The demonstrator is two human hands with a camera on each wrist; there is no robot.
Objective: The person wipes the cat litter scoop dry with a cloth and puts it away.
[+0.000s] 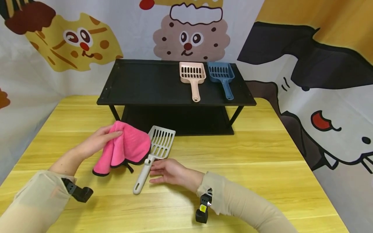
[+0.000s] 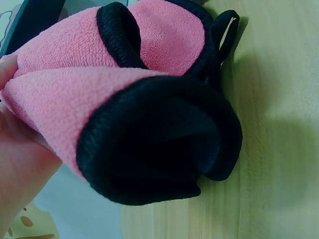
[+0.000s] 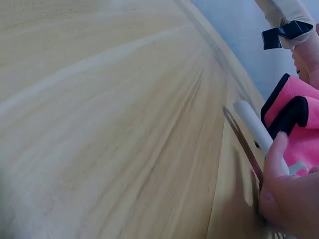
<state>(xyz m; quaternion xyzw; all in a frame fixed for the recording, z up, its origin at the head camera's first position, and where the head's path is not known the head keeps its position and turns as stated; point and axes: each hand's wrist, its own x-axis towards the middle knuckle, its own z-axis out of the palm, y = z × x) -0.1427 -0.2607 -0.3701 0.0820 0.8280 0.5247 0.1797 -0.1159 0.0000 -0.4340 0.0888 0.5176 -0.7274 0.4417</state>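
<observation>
A person's left grip [image 1: 97,141] clamps a black-edged pink cloth [image 1: 131,145] beside a gray litter scoop [image 1: 149,159], its neck held by the right grip [image 1: 172,173], lower fingers [image 1: 157,180] stretched leftward over the worktop [image 1: 250,158].

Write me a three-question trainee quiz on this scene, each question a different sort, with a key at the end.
1. Which hand grips the pink cloth?
2. Fill in: the blue scoop shares the top shelf of the black rack with the ____.
3. True or false: of all the scoops, the grey scoop is nearest the right hand.

Key:
1. The left hand.
2. Pale pink scoop.
3. True.
</observation>
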